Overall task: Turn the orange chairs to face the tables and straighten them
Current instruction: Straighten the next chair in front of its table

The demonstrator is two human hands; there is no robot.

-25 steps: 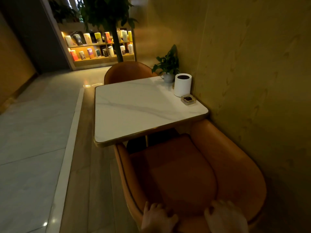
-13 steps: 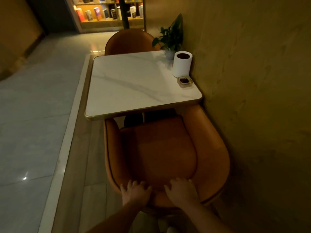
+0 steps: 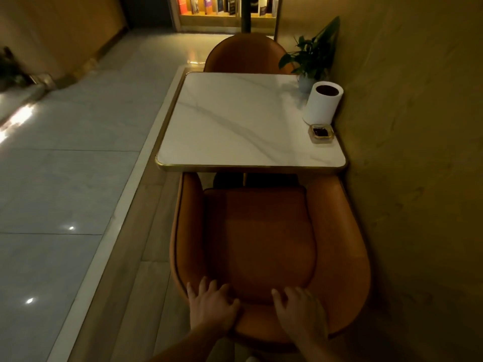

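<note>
Nearest of all, both hands sit on the top rim of the near chair's (image 3: 261,244) back. The left hand (image 3: 213,307) is on the left part of the rim, its fingers spread and bent over the edge toward the seat, thumb pointing inward. The right hand (image 3: 300,312) is a little to the right of it, fingers likewise hooked over the rim, so each hand grips the chair back, with a short stretch of bare orange rim between them. Both forearms come in from the bottom edge.

That chair is orange, with a rounded shell and a padded seat cushion. It faces the table (image 3: 235,121) squarely: the front of the seat and the tips of both arms reach the table's near edge and slip just under it. Its right side is near the wall (image 3: 418,126).

The table has a white marble-look top with a gold rim, and its right edge runs along the wall. On its right side, from far to near, stand a small potted plant (image 3: 313,56), a white cylinder with a dark opening (image 3: 322,105) and, just beside that, a small square dish (image 3: 322,132) with something dark in it.

On the far side of the table stands the far chair (image 3: 245,53), also orange, its back rising above the table's far edge. A pale tiled floor (image 3: 65,152) stretches away to the left, and a lit bookshelf (image 3: 227,6) shows at the far end.
</note>
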